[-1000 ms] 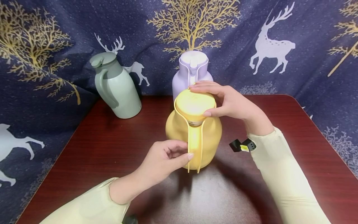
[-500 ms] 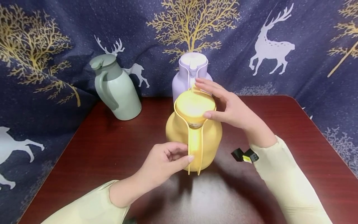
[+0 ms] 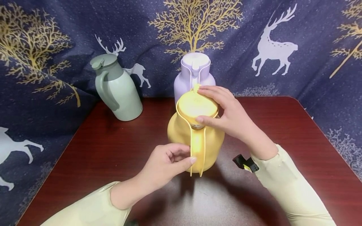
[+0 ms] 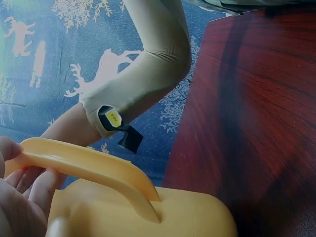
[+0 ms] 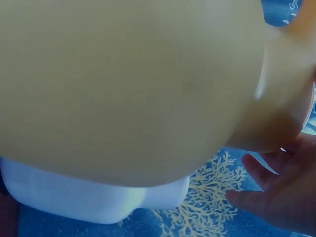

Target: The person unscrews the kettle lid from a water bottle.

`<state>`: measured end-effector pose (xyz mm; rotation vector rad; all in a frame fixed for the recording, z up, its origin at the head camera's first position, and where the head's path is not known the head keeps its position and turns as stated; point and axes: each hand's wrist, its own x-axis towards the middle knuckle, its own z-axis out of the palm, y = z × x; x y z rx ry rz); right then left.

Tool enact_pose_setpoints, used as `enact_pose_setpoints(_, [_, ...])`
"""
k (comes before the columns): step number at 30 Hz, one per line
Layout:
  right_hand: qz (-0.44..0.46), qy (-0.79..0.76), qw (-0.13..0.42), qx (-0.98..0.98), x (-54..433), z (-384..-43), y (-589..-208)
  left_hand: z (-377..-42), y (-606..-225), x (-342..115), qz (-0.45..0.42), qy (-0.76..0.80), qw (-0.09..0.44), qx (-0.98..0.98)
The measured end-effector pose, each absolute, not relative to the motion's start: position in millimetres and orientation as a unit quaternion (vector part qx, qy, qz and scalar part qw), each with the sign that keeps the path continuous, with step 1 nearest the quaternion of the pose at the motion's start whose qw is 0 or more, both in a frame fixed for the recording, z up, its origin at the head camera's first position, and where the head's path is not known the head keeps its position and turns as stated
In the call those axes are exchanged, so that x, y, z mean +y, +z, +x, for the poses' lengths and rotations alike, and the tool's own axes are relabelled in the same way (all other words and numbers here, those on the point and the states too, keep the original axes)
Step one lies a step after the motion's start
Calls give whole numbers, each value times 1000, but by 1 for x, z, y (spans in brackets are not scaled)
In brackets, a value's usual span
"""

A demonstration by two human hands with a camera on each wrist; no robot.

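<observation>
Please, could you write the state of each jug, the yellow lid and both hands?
Yellow jug: upright on the table
Yellow lid: on the jug's mouth; tightness cannot be told
Lavender jug: upright, lid on
Green jug: standing, lid on
Left hand: holding the yellow jug's handle
Right hand: thumb and fingers around the yellow lid

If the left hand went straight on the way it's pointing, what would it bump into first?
Most likely the handle of the yellow jug, which the left hand pinches. Beyond it, the jug's rounded body probably comes next, though the gap's depth is unclear.
</observation>
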<state>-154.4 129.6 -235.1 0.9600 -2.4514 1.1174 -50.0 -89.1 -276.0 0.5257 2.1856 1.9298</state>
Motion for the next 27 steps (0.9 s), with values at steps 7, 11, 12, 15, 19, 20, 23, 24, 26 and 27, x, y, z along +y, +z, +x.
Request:
enact_pose_setpoints(7, [362,365,157,-843,131,-159,-234,-51,-275,-88,180,641,84,742])
enact_pose_setpoints(11, [380,378,111,-837,137,-167,-233,-51,-274,-87,183,637,82,744])
enact_pose_setpoints(12, [387,382,97,-834,138,-170,-233,-51,-274,-87,183,636,81,745])
enact_pose_setpoints(15, [408,386,62,-825,143,-177,-230,-50,-273,-88,180,634,78,748])
enact_pose_setpoints(19, [431,388,35,-814,147,-184,-228,-49,-273,-88,177,634,78,749])
enact_pose_setpoints(20, [434,390,32,-812,148,-185,-228,-49,-273,-88,177,634,78,749])
enact_pose_setpoints(23, [441,397,25,-805,148,-186,-230,-49,-273,-88,176,635,79,748])
enact_pose_setpoints(24, [440,399,24,-804,148,-186,-231,-49,-273,-88,176,636,80,747])
enact_pose_setpoints(26, [438,406,24,-802,148,-184,-233,-49,-273,-88,175,637,80,747])
enact_pose_setpoints(27, [436,410,24,-800,147,-183,-235,-49,-273,-88,174,637,80,746])
